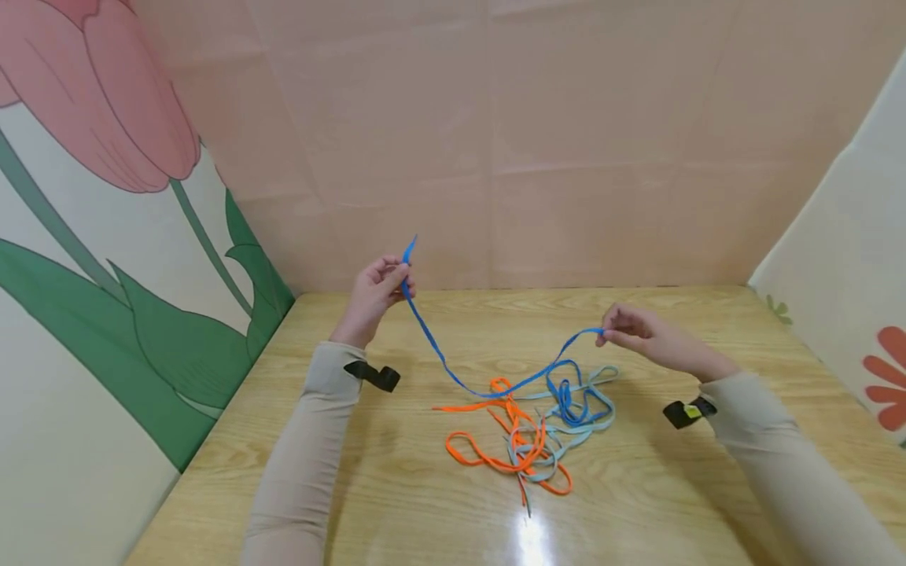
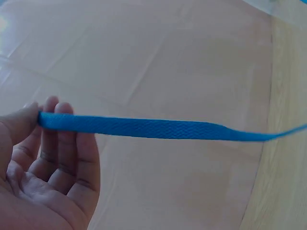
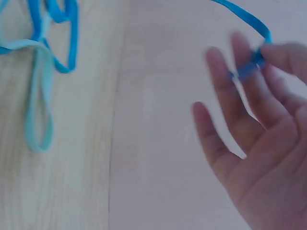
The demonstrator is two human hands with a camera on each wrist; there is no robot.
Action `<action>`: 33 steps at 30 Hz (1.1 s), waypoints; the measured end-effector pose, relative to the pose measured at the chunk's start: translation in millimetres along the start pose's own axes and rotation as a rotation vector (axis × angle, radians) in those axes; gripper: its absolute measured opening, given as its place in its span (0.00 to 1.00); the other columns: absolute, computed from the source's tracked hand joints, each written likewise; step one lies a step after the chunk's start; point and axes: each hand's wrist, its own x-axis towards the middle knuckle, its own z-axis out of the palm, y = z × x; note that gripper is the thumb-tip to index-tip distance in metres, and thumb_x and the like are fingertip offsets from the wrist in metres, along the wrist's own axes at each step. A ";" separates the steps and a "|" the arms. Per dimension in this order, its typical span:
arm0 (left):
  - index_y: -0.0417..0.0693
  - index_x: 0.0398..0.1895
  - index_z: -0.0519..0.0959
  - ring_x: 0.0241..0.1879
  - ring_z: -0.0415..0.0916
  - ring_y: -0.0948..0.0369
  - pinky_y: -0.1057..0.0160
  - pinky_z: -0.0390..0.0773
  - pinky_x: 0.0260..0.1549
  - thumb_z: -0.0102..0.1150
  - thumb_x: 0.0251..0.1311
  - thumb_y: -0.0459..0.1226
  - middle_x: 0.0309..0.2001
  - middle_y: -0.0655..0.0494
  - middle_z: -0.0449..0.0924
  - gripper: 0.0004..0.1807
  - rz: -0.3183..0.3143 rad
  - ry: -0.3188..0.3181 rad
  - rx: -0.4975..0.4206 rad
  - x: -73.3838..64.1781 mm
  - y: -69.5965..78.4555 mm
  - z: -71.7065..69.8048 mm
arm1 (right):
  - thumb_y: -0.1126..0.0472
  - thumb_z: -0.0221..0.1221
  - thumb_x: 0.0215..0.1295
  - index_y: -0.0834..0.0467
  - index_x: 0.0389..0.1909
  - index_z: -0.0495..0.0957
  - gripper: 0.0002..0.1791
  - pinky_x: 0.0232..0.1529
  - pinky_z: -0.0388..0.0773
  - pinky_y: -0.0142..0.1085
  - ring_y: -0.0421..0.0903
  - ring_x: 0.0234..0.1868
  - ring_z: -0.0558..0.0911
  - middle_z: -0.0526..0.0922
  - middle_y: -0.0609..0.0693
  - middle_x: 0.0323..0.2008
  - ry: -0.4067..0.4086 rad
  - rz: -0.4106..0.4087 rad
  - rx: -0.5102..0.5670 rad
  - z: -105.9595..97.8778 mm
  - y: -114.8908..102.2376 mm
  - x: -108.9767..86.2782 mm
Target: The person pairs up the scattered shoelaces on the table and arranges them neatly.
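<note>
A flat blue shoelace (image 1: 488, 395) sags in a curve between my two raised hands. My left hand (image 1: 375, 292) pinches it near one end between thumb and fingers, with a short tip sticking up above. In the left wrist view the woven lace (image 2: 153, 128) runs off to the right from the thumb. Lower and to the right, my right hand (image 1: 654, 339) pinches another part of it; in the right wrist view a bit of blue crosses the slightly blurred fingers (image 3: 220, 76). More blue lace (image 1: 566, 402) lies coiled on the table below.
Beneath the hanging lace, an orange shoelace (image 1: 460, 408) and a light blue shoelace (image 1: 580, 429) lie tangled on the wooden table (image 1: 396, 487). A pink sheet (image 1: 566, 141) stands behind the table. Flower-printed panels (image 1: 212, 338) rise at both sides.
</note>
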 end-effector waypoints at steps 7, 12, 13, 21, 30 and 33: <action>0.47 0.34 0.76 0.30 0.76 0.66 0.67 0.78 0.37 0.54 0.68 0.38 0.29 0.63 0.79 0.06 0.062 0.211 -0.038 12.2 12.3 -5.8 | 0.72 0.53 0.68 0.69 0.43 0.76 0.06 0.41 0.78 0.21 0.32 0.37 0.83 0.85 0.36 0.35 0.355 -0.029 0.067 -32.6 8.7 6.9; 0.49 0.36 0.75 0.32 0.72 0.67 0.69 0.74 0.36 0.55 0.67 0.37 0.30 0.65 0.80 0.03 0.072 0.351 -0.012 22.5 15.7 -24.1 | 0.70 0.52 0.70 0.61 0.44 0.80 0.09 0.32 0.79 0.22 0.29 0.33 0.83 0.84 0.31 0.33 0.546 0.011 0.005 -58.9 21.2 6.1; 0.49 0.36 0.75 0.32 0.72 0.67 0.69 0.73 0.35 0.54 0.68 0.37 0.30 0.65 0.79 0.02 0.072 0.368 -0.027 24.1 15.5 -28.4 | 0.69 0.52 0.70 0.60 0.45 0.80 0.09 0.31 0.79 0.22 0.28 0.32 0.83 0.84 0.29 0.33 0.568 0.038 -0.001 -63.7 23.5 4.5; 0.48 0.36 0.77 0.33 0.69 0.63 0.69 0.74 0.37 0.52 0.68 0.40 0.33 0.58 0.75 0.06 -0.004 0.467 -0.291 36.8 3.1 -66.0 | 0.56 0.55 0.70 0.68 0.46 0.74 0.18 0.29 0.77 0.20 0.24 0.29 0.81 0.79 0.20 0.26 0.630 0.297 -0.157 -97.0 33.9 -16.1; 0.46 0.30 0.71 0.27 0.70 0.63 0.67 0.74 0.36 0.55 0.67 0.35 0.28 0.57 0.75 0.07 -0.110 0.453 -0.376 41.4 -23.8 -82.2 | 0.49 0.55 0.70 0.68 0.48 0.76 0.23 0.28 0.76 0.20 0.23 0.26 0.77 0.78 0.24 0.26 0.600 0.419 -0.262 -118.9 48.8 -26.5; 0.48 0.31 0.69 0.25 0.71 0.65 0.68 0.75 0.35 0.55 0.67 0.33 0.28 0.58 0.76 0.07 -0.168 0.432 -0.391 41.2 -31.1 -81.5 | 0.51 0.53 0.72 0.73 0.51 0.73 0.25 0.29 0.75 0.19 0.22 0.25 0.76 0.74 0.20 0.24 0.575 0.428 -0.250 -120.2 55.7 -24.5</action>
